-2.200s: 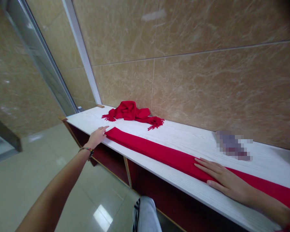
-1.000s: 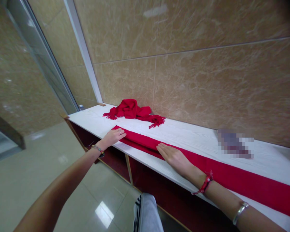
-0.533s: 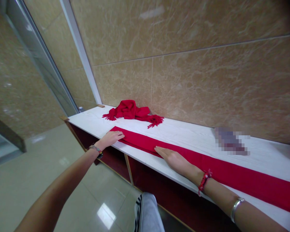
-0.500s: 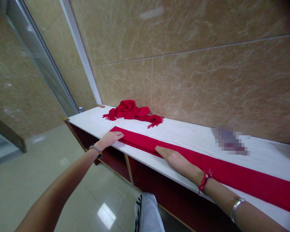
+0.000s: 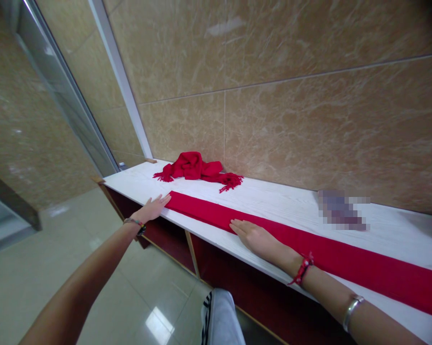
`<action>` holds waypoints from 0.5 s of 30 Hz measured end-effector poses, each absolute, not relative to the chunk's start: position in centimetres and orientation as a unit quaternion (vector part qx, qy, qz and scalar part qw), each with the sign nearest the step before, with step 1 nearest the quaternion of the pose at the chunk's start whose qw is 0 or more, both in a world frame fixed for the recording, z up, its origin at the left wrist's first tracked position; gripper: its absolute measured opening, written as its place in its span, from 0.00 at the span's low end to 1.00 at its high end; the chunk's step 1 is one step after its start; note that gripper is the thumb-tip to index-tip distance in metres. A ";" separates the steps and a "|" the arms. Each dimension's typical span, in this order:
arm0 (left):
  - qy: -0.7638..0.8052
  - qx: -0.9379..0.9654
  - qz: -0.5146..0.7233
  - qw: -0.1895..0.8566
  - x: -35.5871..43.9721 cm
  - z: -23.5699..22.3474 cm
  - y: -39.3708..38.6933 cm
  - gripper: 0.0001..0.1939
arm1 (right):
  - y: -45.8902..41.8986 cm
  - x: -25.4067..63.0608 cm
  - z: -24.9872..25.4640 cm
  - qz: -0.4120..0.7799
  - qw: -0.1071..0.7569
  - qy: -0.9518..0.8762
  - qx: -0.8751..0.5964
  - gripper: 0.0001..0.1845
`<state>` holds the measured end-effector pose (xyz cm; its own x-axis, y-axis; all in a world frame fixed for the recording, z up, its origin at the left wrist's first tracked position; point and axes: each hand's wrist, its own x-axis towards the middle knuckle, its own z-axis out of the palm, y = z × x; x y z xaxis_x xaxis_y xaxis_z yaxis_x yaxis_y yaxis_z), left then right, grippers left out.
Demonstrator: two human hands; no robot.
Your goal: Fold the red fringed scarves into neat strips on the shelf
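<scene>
A long red scarf (image 5: 316, 245), folded into a narrow flat strip, lies along the white tabletop (image 5: 273, 191) and runs out of view at the right. At the strip's far left end rests my left hand (image 5: 154, 207), its fingers stretched out and the tips at the scarf's edge. My right hand (image 5: 253, 235) lies flat with extended fingers on the scarf's near edge, around the middle of the visible length. Neither hand grips the cloth.
Behind the strip, a second red scarf (image 5: 196, 167) with fringed ends lies bunched against the tiled wall (image 5: 291, 120). A blurred dark item (image 5: 340, 208) sits at the back right. Under the tabletop are open dark red shelf compartments (image 5: 230, 268).
My left hand has slid left, from on top of the scarf to its end edge. My right hand has stayed nearly in place. The near edge looks flatter now.
</scene>
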<state>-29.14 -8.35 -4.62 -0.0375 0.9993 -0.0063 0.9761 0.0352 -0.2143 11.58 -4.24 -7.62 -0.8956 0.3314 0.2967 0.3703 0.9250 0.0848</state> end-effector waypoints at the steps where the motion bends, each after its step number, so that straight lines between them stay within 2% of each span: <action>1: -0.728 -0.676 0.094 0.061 -28.7 -4.3 -8.4 0.32 | -4.3 11.5 -7.5 -0.063 0.137 -0.971 -0.183 0.22; 4: -0.723 -0.680 0.114 0.036 -25.9 -3.5 -8.1 0.34 | -4.6 10.8 -6.8 -0.027 0.129 -0.974 -0.186 0.24; 8: -0.614 -0.789 0.042 0.004 -19.5 -3.5 -7.1 0.28 | -5.1 9.3 -5.5 0.041 0.083 -0.973 -0.213 0.31; 11: -0.575 -0.818 -0.007 -0.008 -15.7 -4.8 -6.5 0.23 | -5.4 9.0 -5.3 0.061 0.054 -0.971 -0.224 0.30; 15: -0.580 -0.814 0.020 -0.018 -14.8 -6.2 -6.1 0.24 | -5.7 11.4 -5.8 0.052 0.066 -0.968 -0.236 0.30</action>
<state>-14.84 -6.10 -6.24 0.3269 0.9436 -0.0530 0.9450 -0.3270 0.0055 11.35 -5.68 -5.80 -0.8795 0.4645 0.1033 0.4507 0.8828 -0.1324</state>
